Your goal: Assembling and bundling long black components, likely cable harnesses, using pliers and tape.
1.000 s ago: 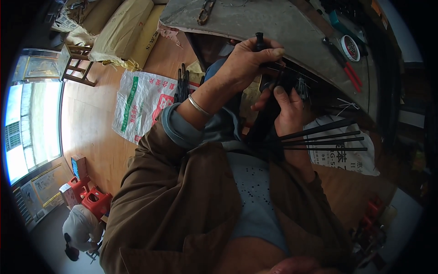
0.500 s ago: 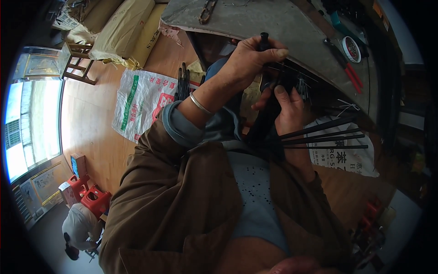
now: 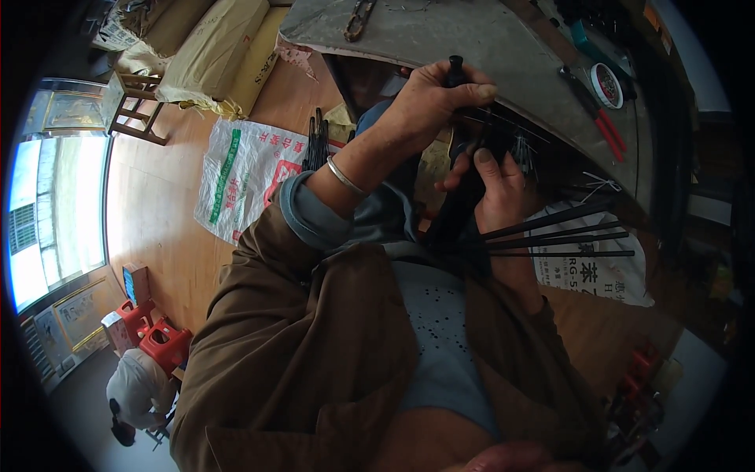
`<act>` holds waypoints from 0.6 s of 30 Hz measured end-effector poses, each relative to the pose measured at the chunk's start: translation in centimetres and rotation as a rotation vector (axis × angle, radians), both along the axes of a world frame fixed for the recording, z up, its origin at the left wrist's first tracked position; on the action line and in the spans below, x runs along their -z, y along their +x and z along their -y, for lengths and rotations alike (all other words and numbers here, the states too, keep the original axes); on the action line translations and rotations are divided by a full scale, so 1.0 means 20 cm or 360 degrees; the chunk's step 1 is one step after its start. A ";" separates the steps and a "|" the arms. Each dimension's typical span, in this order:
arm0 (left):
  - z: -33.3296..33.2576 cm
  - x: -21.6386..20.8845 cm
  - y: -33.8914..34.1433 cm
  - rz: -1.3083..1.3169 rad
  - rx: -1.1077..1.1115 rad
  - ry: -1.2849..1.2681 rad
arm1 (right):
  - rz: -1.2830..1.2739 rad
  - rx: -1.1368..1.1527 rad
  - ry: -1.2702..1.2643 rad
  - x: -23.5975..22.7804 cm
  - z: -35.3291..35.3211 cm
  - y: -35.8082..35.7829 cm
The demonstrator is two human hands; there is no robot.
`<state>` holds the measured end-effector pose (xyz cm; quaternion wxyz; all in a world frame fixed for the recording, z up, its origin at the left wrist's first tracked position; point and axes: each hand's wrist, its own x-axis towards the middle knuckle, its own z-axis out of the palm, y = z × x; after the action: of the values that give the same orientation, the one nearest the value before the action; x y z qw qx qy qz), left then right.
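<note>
My left hand [image 3: 432, 98] is closed around a dark handle with a black knobbed end [image 3: 455, 63] that sticks up past the fingers. Just below it, my right hand [image 3: 497, 177] is closed, thumb and fingers pinching a thin dark piece whose kind I cannot make out in the shadow. Dark cloth lies over my lap under both hands. Several slim black rods [image 3: 562, 234] jut to the right past my right wrist; their inner ends are hidden. A cluster of thin metal wires [image 3: 522, 149] shows beyond my right fingers.
A grey worktable [image 3: 464, 35] ahead holds red-handled pliers [image 3: 605, 130], a round white tub [image 3: 606, 85] of small pieces and a rusty metal link [image 3: 359, 21]. Black rods [image 3: 316, 141] rest by a white woven sack [image 3: 236, 173]; another printed sack [image 3: 598, 279] lies right. A person [image 3: 140, 389] is at far left.
Both hands stay nearly in place. My right fingers have shifted very slightly around the dark piece.
</note>
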<state>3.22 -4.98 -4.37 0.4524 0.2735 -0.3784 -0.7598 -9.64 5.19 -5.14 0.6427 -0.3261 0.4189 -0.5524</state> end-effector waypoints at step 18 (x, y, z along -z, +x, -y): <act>-0.01 -0.02 -0.01 0.0037 -0.0056 -0.0060 | -0.0015 0.0044 0.0032 0.00 0.00 0.00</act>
<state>3.04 -4.83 -3.97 0.4663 0.2804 -0.3930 -0.7413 -9.66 5.27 -5.08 0.6363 -0.3164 0.4320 -0.5553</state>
